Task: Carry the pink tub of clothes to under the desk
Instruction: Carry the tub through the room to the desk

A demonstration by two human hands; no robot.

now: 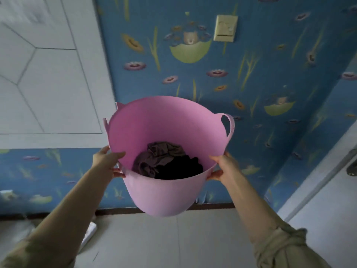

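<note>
A pink flexible tub (160,194) with two loop handles hangs in the air in front of me, off the floor. Brown and black clothes (168,161) lie crumpled at its bottom. My left hand (108,161) grips the tub's near rim on the left side, thumb inside. My right hand (222,167) grips the near rim on the right side. Both arms are stretched forward. No desk is in view.
A blue wall (251,84) with flower and umbrella pattern stands straight ahead, with a cream wall switch (225,28). A white panelled surface (44,74) fills the upper left. A white door with a handle (328,186) is at the right. Pale floor tiles (173,240) lie below.
</note>
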